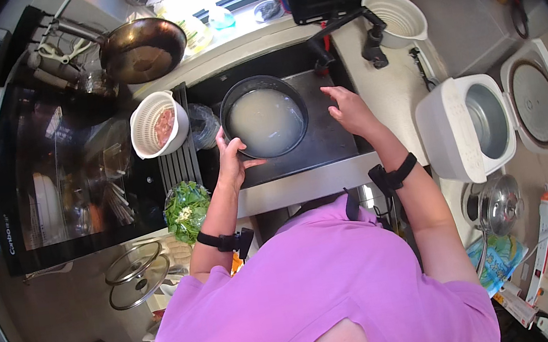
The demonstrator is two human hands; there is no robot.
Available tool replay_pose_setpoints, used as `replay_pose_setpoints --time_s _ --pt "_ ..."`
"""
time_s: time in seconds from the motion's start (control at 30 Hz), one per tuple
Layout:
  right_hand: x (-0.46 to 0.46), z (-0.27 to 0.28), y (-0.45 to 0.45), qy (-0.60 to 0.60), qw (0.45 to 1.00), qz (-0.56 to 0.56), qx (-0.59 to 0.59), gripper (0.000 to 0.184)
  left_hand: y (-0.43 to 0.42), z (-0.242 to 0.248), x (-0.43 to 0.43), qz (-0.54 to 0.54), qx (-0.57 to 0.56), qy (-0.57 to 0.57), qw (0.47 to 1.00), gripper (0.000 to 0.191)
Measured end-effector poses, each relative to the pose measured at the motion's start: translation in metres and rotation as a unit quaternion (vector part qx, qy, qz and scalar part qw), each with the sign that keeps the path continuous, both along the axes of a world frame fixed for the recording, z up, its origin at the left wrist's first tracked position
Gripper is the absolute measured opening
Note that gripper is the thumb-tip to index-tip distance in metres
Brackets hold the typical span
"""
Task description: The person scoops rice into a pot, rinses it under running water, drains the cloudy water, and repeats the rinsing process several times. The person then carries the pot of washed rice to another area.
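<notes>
A dark round pot (266, 120), holding cloudy whitish liquid, is over the left part of the black sink (321, 113). My left hand (233, 158) grips the pot's lower left rim, its thumb on the edge and its other fingers around the outside. My right hand (348, 109) is over the sink to the right of the pot, apart from it, fingers loosely spread and holding nothing. Above my right hand stands a black faucet (344, 32). Whether grains lie under the cloudy liquid cannot be seen.
Left of the sink stand a white strainer basket (144, 131) with raw meat (165, 126) and a bowl of leafy greens (187, 211). A wok (144, 50) is at the upper left. On the right are an opened rice cooker (448, 132) and a white colander (396, 17).
</notes>
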State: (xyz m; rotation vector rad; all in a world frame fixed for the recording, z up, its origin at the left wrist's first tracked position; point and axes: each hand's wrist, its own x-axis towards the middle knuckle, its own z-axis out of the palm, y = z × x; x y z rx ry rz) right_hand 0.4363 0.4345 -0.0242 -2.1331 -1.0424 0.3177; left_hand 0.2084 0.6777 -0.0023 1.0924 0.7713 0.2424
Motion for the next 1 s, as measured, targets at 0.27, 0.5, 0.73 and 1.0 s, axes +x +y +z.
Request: replay_pose_setpoints --time_s 0.27,0.5,0.73,1.0 --pt "-0.002 -0.02 0.054 -0.049 0.99 0.123 -0.041 0.073 0.015 0.016 -0.003 -0.005 0.017 0.014 1.0 0.095" --pt "0.005 -0.033 0.053 -0.073 0.985 0.149 -0.037 0.07 0.014 0.017 0.001 0.008 0.069 0.012 0.997 0.096" --pt "0.02 -0.044 0.054 -0.101 0.984 0.143 -0.029 0.062 0.001 0.025 0.012 0.017 0.11 0.037 0.993 0.097" --pt "0.029 -0.045 0.05 -0.072 0.984 0.162 -0.024 0.059 -0.01 0.035 0.022 0.022 0.147 0.06 0.987 0.099"
